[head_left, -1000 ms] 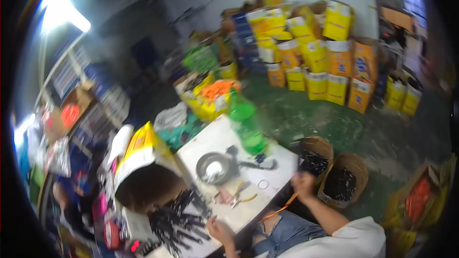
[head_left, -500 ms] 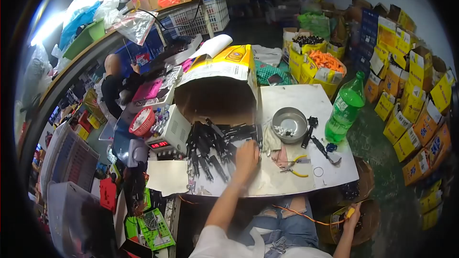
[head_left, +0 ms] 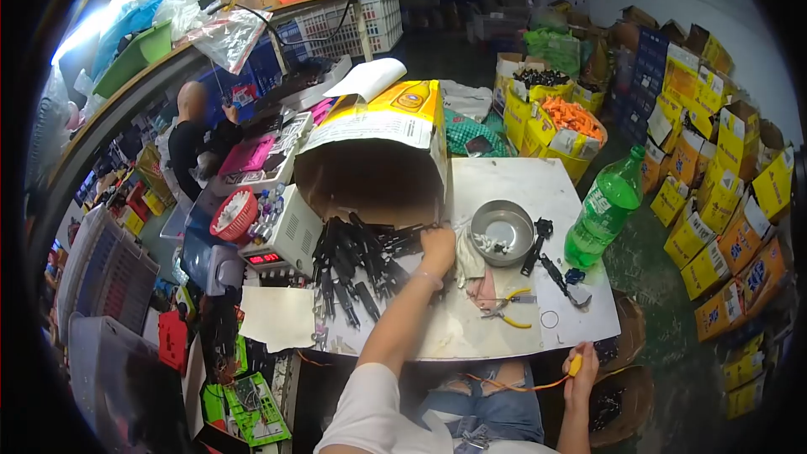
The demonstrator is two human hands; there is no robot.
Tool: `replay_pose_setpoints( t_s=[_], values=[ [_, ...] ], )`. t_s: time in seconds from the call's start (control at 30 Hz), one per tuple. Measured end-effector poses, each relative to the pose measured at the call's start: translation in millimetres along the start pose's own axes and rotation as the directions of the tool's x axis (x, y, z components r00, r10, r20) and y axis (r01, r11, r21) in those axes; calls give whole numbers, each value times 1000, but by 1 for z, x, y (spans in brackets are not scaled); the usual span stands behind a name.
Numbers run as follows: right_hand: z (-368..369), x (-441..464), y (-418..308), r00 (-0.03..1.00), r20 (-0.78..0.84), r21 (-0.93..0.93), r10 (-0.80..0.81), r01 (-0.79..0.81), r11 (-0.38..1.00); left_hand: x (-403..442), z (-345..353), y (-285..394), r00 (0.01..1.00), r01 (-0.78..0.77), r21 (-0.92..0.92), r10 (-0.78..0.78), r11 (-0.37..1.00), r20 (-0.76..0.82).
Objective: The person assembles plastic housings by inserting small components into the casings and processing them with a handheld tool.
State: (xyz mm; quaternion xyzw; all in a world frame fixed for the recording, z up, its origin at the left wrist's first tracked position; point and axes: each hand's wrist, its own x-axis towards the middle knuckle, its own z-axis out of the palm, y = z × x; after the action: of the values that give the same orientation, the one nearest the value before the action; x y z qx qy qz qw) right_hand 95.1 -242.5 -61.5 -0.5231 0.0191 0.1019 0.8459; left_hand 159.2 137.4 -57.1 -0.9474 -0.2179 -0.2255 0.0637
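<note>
My left hand (head_left: pixel 438 252) reaches to the right end of a pile of slim black parts (head_left: pixel 349 265) on the white tabletop. Its fingers are curled and touch that end of the pile; what they hold is hidden. Low at the table's front edge, my right hand (head_left: pixel 582 372) is closed around a yellow-handled tool (head_left: pixel 575 365) on an orange cord (head_left: pixel 521 388). The tool's working end cannot be made out. To the right of my left hand lie a pale cloth (head_left: pixel 470 259), yellow-handled pliers (head_left: pixel 514 308) and a metal bowl (head_left: pixel 523 224) with small white pieces.
An opened carton (head_left: pixel 403 130) lies on its side behind the pile. A white box with a red display (head_left: pixel 290 231) stands left. A green bottle (head_left: pixel 603 206) and black parts (head_left: pixel 555 269) are at right. Stacked cartons (head_left: pixel 714 176) line the floor. Another person (head_left: pixel 195 147) works at far left.
My left hand has moved farther in, to the end of the black pile. My right hand has come up and left to the table edge with the yellow-handled tool. The view has shifted slightly.
</note>
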Motion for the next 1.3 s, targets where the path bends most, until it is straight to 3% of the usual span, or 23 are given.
replay_pose_setpoints(
  t_s=[0.03,0.07,0.13,0.17,0.2,0.23,0.27,0.33,0.4,0.5,0.57,0.63,0.73,0.8,0.87,0.9,0.93,1.0,1.07,1.13,1.3],
  values=[
    [11,-3,-14,989,141,91,-37,24,996,-1,2,0,999,-33,21,33,999,-17],
    [32,-10,-36,953,250,149,-172,138,979,-2,0,1,999,-38,24,38,999,-2],
    [70,-26,-91,805,470,394,-362,176,902,-5,-6,6,999,-46,68,45,997,22],
    [88,-40,-113,734,497,548,-462,147,824,-6,-16,7,994,-64,63,58,996,95],
    [105,-59,-138,691,499,586,-523,175,791,-7,-12,2,996,-61,22,59,998,74],
    [113,-60,-155,515,582,669,-629,136,730,-9,-20,-2,997,-42,-76,47,996,62],
    [120,-46,-161,171,650,753,-741,-15,657,-11,-33,-5,998,-24,-172,33,985,48],
    [149,-25,-182,-383,641,659,-665,-171,733,-17,-60,-11,997,80,-348,-73,934,34],
    [155,-59,-183,38,707,707,-706,-48,706,-27,-81,-20,995,75,-489,-97,869,-21],
    [154,-63,-172,102,690,723,-717,-56,688,-39,-106,-39,988,136,-688,-148,713,42],
    [156,-63,-167,155,684,728,-713,-87,680,-44,-118,-51,977,201,-721,-189,664,98],
    [159,-67,-165,176,665,745,-726,-92,660,-48,-125,-63,964,267,-788,-143,555,226],
    [154,-73,-156,212,595,801,-776,-79,593,-48,-166,-60,936,295,-674,-65,677,345],
    [154,-72,-156,231,546,835,-805,-78,544,-53,-168,-55,942,293,-753,-43,590,332],
    [157,-69,-160,109,694,718,-711,-169,675,-60,-168,-42,916,288,-783,82,551,394],
    [158,-70,-160,112,695,717,-710,-174,675,-65,-159,-35,930,159,-726,145,669,337],
    [159,-71,-160,129,699,715,-704,-170,678,-71,-150,-25,962,-32,-656,202,754,185],
    [160,-73,-159,154,699,715,-698,-162,681,-80,-129,-4,968,-133,-532,226,836,113],
    [163,-73,-159,93,668,741,-738,-175,649,-87,-117,18,975,-103,-455,180,884,130],
    [159,-75,-159,88,678,732,-730,-170,659,-97,-100,30,977,-156,-438,203,885,61],
    [154,-72,-160,81,703,706,-707,-199,679,-118,-89,41,959,-178,-424,252,888,126]
  ],
)
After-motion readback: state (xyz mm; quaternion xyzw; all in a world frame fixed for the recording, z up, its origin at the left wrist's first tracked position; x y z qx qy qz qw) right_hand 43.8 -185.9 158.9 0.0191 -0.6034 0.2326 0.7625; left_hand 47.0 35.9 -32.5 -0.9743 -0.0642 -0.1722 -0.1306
